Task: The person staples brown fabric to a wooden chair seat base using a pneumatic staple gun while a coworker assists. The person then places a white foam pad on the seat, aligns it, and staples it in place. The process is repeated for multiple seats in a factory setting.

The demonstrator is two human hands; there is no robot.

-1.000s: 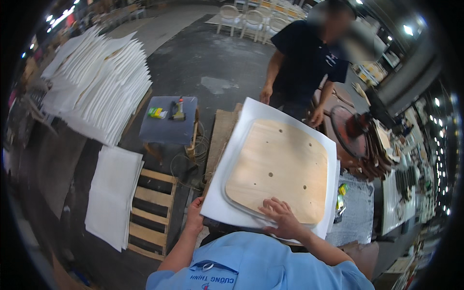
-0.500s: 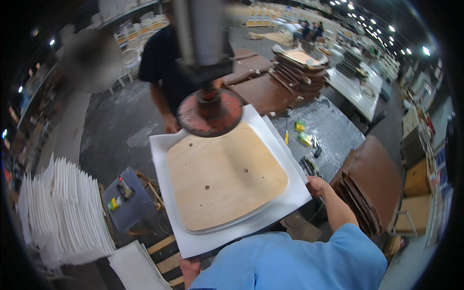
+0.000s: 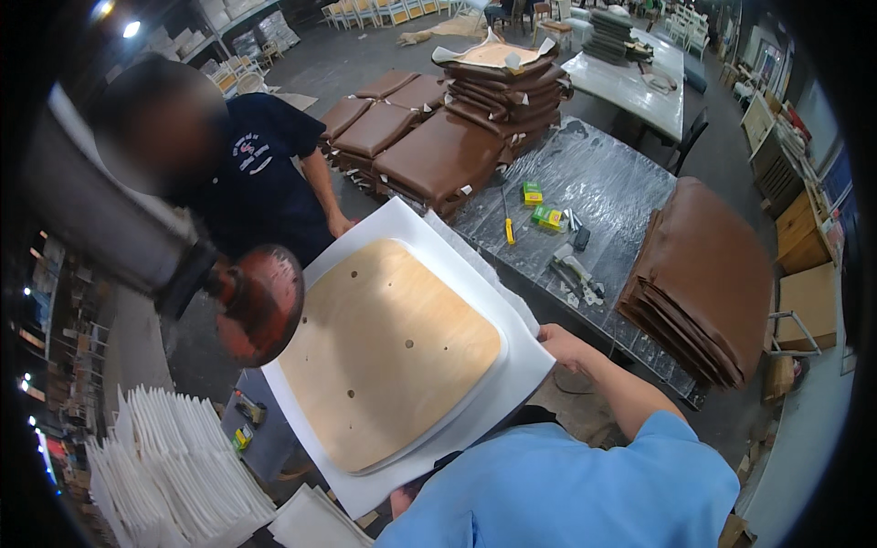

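Note:
I hold a square white foam sheet [image 3: 512, 384] with a plywood seat board [image 3: 388, 352] lying on top, tilted toward me. My right hand [image 3: 564, 345] grips the sheet's right edge. My left hand [image 3: 403, 500] shows only as a small part under the sheet's near edge, supporting it. A round red press pad [image 3: 260, 301] on a grey machine arm [image 3: 100, 219] hangs at the board's left edge. A co-worker in a dark shirt [image 3: 247, 173] stands behind it, one hand [image 3: 341, 224] near the sheet's far corner.
Stacks of brown upholstered seat cushions [image 3: 448, 151] lie beyond, more [image 3: 708, 274] to the right. A film-covered table [image 3: 621, 173] holds a yellow screwdriver [image 3: 507, 226], green boxes [image 3: 546, 216] and a staple gun [image 3: 577, 271]. White foam sheets [image 3: 174, 475] are stacked lower left.
The board and foam sheet have come out from under the red press pad, which now sits at the board's left edge. My view has swung, bringing the table and cushions into sight.

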